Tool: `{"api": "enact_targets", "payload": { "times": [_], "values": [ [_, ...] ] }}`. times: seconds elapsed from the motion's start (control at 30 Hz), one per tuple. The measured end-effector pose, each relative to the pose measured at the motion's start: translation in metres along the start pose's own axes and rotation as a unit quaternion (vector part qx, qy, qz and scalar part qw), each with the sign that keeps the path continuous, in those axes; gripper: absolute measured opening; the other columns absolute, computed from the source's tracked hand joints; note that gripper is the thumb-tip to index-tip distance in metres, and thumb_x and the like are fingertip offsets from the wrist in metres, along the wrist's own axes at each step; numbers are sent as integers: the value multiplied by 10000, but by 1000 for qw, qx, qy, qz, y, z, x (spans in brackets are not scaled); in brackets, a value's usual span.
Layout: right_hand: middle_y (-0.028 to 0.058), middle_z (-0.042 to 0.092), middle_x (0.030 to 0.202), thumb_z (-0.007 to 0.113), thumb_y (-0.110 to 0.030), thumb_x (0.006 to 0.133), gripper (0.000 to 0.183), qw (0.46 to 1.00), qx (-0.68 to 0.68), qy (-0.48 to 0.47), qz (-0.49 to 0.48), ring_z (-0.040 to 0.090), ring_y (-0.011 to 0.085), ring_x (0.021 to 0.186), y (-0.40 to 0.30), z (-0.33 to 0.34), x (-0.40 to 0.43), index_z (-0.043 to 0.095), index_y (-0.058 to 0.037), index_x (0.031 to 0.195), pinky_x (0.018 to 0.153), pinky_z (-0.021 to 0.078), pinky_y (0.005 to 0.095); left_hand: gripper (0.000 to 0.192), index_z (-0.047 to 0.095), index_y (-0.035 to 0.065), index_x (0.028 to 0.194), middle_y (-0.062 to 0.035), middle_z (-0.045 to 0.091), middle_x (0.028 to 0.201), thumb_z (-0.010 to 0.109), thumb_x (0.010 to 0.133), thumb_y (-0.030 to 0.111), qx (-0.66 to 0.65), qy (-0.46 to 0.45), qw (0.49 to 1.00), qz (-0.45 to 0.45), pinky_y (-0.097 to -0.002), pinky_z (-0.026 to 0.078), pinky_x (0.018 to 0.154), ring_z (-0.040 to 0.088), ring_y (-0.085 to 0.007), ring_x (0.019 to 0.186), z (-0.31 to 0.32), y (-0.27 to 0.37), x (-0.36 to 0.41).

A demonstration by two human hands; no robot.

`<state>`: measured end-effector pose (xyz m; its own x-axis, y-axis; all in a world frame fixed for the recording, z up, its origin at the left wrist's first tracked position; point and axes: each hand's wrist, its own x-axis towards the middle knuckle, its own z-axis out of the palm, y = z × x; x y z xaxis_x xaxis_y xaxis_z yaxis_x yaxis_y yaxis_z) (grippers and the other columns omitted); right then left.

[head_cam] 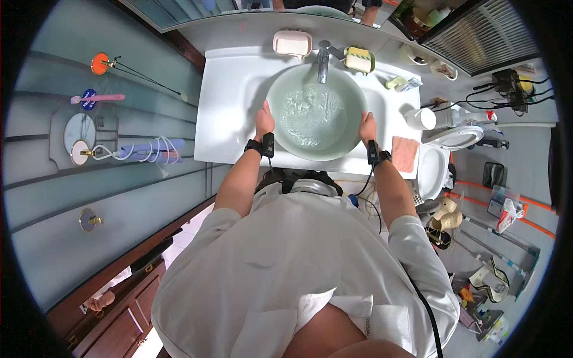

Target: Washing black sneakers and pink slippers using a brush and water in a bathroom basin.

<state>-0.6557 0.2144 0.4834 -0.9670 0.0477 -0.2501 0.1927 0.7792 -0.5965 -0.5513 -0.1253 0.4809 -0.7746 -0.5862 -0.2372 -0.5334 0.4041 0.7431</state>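
A pale green round basin [344, 145] stands on the white washstand under a chrome faucet [322, 67]; rippling water lies in it. My left hand [264, 121] grips its left rim, and my right hand [368, 128] holds the rim on the opposite side. The undersides of both hands' grips are hidden. Behind the basin are a pink soap dish [292, 43] and a green dish [370, 62] with a yellow-and-white sponge or soap [358, 60]. A folded pink cloth [404, 154] rests on the counter to the right, near a white cup [423, 119].
The white counter [224, 112] extends left of the basin. To the right are a toilet [432, 173] with raised lid, slippers [447, 215] and cables [483, 103]. A mirror edge [250, 14] runs behind the faucet. A hair tool with wound cord [152, 150] hangs on the left wall.
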Motion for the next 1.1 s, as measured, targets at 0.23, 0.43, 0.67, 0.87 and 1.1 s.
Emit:
{"api": "enact_targets", "payload": {
  "times": [0.23, 0.43, 0.67, 0.87, 1.1],
  "values": [
    [259, 514, 1200, 558, -317, 955, 465, 958, -62, 163, -226, 528, 442, 1094, -78, -18, 14, 443, 12, 1264, 870, 477, 486, 737, 608, -147, 817, -368, 594, 820, 222, 1045, 438, -17, 24, 1000, 11, -564, 428, 769, 558, -541, 862, 5, -16, 6],
    [215, 613, 1070, 586, -359, 936, 402, 938, -117, 66, -320, 601, 396, 1001, -182, -31, 61, 524, -9, 1124, 808, 504, 477, 738, 613, -138, 810, -368, 592, 815, 222, 1047, 442, -18, 20, 1000, 9, -566, 422, 781, 552, -543, 864, 8, -21, 9],
    [187, 684, 892, 513, -334, 951, 309, 934, -214, 58, -279, 670, 374, 860, -196, -29, 74, 586, -39, 1004, 730, 524, 487, 731, 622, -140, 892, -366, 601, 898, 213, 1041, 447, -18, 14, 999, -33, -538, 429, 834, 554, -532, 928, 2, -7, 5],
    [217, 676, 964, 536, -349, 958, 366, 952, -83, 10, -294, 652, 404, 895, -183, -34, 76, 574, -15, 1103, 767, 504, 491, 725, 625, -138, 922, -366, 604, 926, 212, 1041, 445, -12, 13, 1000, -24, -530, 434, 857, 558, -522, 962, 2, -10, 3],
    [276, 508, 1235, 568, -220, 944, 474, 953, -143, 137, -230, 494, 435, 1156, -57, -9, -2, 434, 45, 1312, 986, 413, 466, 713, 628, -135, 917, -362, 610, 915, 230, 1040, 443, -29, 20, 999, -26, -535, 435, 849, 566, -522, 945, 3, -23, 8]
  ]
}}
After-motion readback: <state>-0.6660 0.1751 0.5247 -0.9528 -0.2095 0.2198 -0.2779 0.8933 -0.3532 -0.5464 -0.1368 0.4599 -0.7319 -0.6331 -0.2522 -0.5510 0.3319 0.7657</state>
